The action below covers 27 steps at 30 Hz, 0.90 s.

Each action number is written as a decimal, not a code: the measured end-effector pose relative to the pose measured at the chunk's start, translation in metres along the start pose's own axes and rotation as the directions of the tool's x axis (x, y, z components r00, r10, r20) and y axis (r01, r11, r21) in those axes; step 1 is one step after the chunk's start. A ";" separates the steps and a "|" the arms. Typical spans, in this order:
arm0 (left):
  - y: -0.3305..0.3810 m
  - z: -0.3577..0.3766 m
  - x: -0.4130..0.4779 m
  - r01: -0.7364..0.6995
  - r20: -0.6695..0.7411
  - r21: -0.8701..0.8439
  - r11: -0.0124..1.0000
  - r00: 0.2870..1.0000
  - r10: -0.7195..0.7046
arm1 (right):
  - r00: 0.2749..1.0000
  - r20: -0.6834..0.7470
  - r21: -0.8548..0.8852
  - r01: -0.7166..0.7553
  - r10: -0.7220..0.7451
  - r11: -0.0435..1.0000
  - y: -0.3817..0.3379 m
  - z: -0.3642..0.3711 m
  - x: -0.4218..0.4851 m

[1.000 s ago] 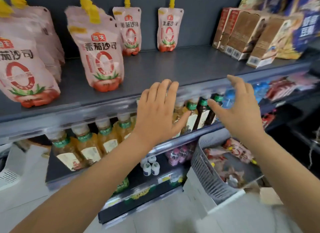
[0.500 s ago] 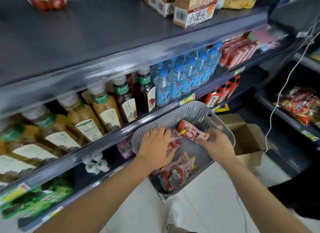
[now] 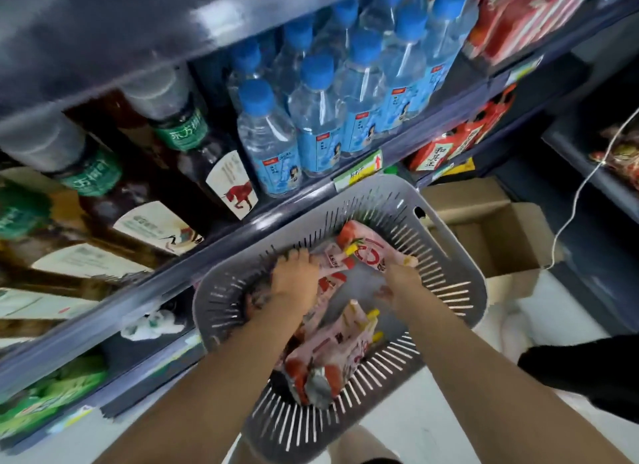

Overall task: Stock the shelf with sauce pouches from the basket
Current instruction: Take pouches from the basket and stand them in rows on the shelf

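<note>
Shop aisle, water bottles [image 3: 311, 118] shelved above. Grey basket [image 3: 363, 187] sat low in front, both hands inside, apart. Left hand [image 3: 294, 278] curled on middle pouch [image 3: 330, 261]. Right hand [image 3: 397, 285] was at far pouch [image 3: 375, 249], which lay crosswise just beyond it; grip unreadable.

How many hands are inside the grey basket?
2. The left hand grips a sauce pouch on the left side of the basket. The right hand is on the right side, with its fingers hidden.
</note>
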State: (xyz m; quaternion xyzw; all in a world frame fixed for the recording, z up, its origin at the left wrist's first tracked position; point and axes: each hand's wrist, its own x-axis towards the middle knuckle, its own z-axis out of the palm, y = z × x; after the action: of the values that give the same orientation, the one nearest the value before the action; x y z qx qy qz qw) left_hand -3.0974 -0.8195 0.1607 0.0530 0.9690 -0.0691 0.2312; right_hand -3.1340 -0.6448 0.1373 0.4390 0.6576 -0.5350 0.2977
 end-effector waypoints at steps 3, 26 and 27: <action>0.006 0.002 0.005 -0.003 0.024 0.003 1.000 1.000 0.003 | 0.983 0.122 0.353 -0.172 0.137 0.920 0.003 0.015 0.019; -0.030 0.046 -0.018 0.472 0.408 -0.777 0.417 0.882 -0.238 | 0.979 0.194 0.862 -0.202 0.066 0.464 -0.022 0.054 0.021; -0.027 0.048 -0.019 0.496 0.392 -0.740 0.453 0.867 -0.308 | 0.980 0.186 0.869 -0.195 0.065 0.454 -0.023 0.054 0.017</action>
State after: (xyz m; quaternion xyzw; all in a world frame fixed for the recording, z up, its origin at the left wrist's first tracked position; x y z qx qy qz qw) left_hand -3.0636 -0.8553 0.1300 -0.2999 0.8415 0.3327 0.3020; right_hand -3.1665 -0.6932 0.1190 0.5439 0.2306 -0.7995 0.1084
